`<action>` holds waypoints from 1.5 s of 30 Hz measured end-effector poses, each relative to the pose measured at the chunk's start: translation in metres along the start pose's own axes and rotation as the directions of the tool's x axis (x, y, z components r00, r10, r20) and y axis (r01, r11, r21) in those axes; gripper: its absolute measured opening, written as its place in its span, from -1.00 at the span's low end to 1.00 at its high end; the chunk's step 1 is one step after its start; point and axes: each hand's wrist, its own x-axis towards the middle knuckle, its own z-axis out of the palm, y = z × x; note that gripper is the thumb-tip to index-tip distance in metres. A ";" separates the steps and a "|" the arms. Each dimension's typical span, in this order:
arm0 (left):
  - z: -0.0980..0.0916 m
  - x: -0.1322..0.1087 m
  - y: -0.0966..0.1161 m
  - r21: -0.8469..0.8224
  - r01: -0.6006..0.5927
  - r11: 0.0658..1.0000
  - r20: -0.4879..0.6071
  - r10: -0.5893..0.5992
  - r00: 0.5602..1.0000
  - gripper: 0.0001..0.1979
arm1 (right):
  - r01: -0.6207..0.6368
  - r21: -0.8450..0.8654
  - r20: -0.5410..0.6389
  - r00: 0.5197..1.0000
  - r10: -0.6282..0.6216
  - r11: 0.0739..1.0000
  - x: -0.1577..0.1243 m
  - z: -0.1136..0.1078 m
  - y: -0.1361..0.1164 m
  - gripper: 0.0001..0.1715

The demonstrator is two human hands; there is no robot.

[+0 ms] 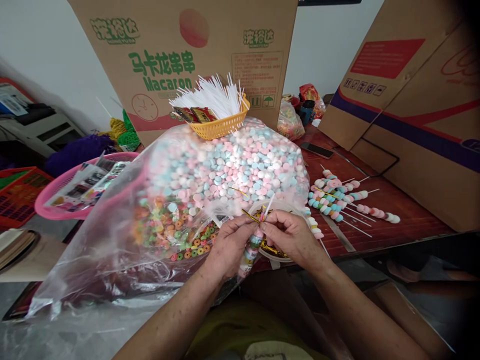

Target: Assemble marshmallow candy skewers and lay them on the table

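Both hands meet at the neck of a wrapped candy skewer (248, 254), whose clear sleeve hangs downward and whose white stick points up. My left hand (233, 244) is closed around the sleeve's gathered neck. Fingertips of my right hand (288, 233) pinch at the same neck, with a gold twist tie (250, 216) crossing there. Behind my right hand, partly covered, stands a white tub (275, 257) holding more gold ties. A big clear bag of pastel candies (240, 167) lies just beyond, with colourful ring candies (195, 248) at its near left side.
Finished-looking candy skewers (333, 197) are piled on the red table (405, 212) at right. A yellow basket (221, 126) of white sticks rests on the bag. Cardboard boxes (210, 50) stand behind; a phone (317, 150) lies at back right, a pink basket (52, 212) of packets at left.
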 end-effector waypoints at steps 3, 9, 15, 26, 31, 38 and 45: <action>-0.003 -0.004 -0.001 0.049 -0.045 0.998 -0.005 0.045 0.999 -0.78 | -0.017 0.022 -0.012 1.000 0.017 1.000 -0.002 0.001 0.001 -0.73; -0.015 -0.010 0.013 -0.130 0.295 0.946 0.239 -0.259 0.936 -0.71 | 0.468 -0.311 0.313 0.872 -0.375 0.827 -0.018 -0.012 -0.018 -0.75; -0.015 -0.017 0.022 -0.134 0.339 0.931 0.300 -0.288 0.910 -0.61 | 0.692 -0.296 0.449 0.709 -0.544 0.658 -0.016 -0.012 -0.030 -0.77; -0.015 -0.027 0.017 -0.181 -0.091 0.979 -0.106 0.072 0.992 -0.70 | 0.624 -0.581 0.184 0.726 -0.663 0.522 -0.010 0.028 -0.007 -0.73; -0.023 -0.033 0.016 0.136 -0.219 0.966 -0.084 0.232 0.969 -0.75 | 0.624 -0.622 0.181 0.702 -0.688 0.472 -0.006 0.025 -0.007 -0.75; -0.022 -0.029 0.021 0.110 -0.225 0.968 -0.138 0.239 0.961 -0.78 | 0.621 -0.627 0.082 0.654 -0.752 0.471 -0.007 0.039 -0.001 -0.74; -0.023 -0.032 0.015 0.422 -0.491 0.762 -0.052 0.561 0.826 -0.85 | 0.658 -0.506 0.020 0.655 -0.755 0.557 -0.003 0.043 -0.004 -0.82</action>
